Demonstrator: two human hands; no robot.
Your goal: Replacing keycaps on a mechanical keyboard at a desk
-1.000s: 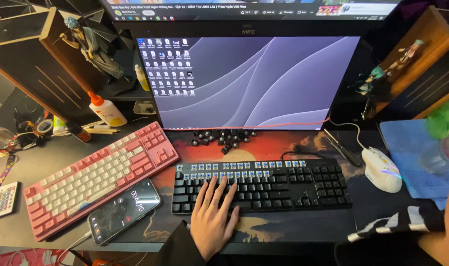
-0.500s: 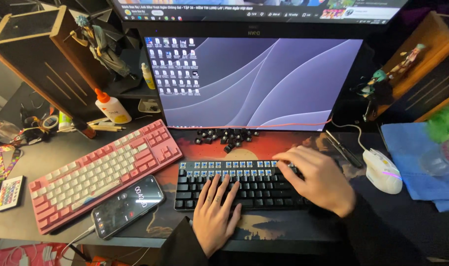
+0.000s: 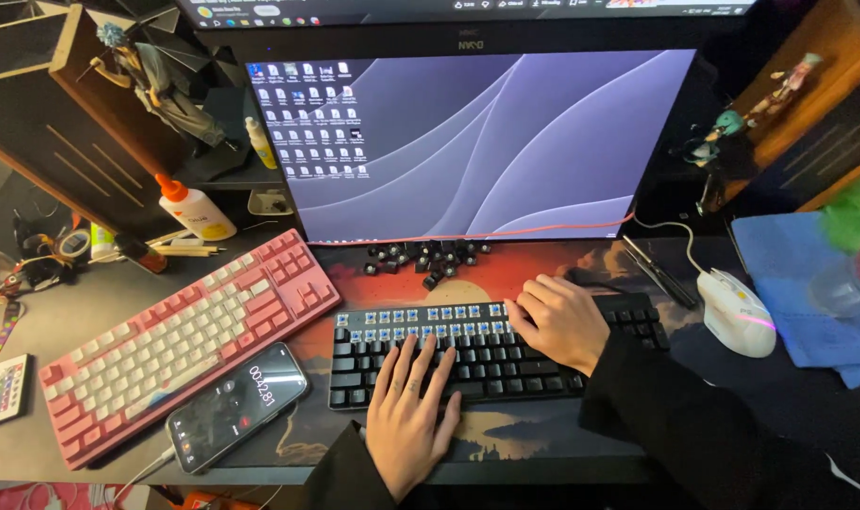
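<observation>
The black mechanical keyboard [image 3: 494, 351] lies on the desk mat [image 3: 534, 439] before the monitor [image 3: 468, 142], its 2 top rows stripped to blue switches. The left hand [image 3: 409, 411] rests flat and open on the lower keys. The right hand [image 3: 557, 319] curls over the upper rows, fingertips seemingly pinching a keycap. Loose black keycaps [image 3: 428, 257] sit just behind the keyboard.

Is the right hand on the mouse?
No, the right hand rests on the black keyboard; the mouse lies untouched beside it.
</observation>
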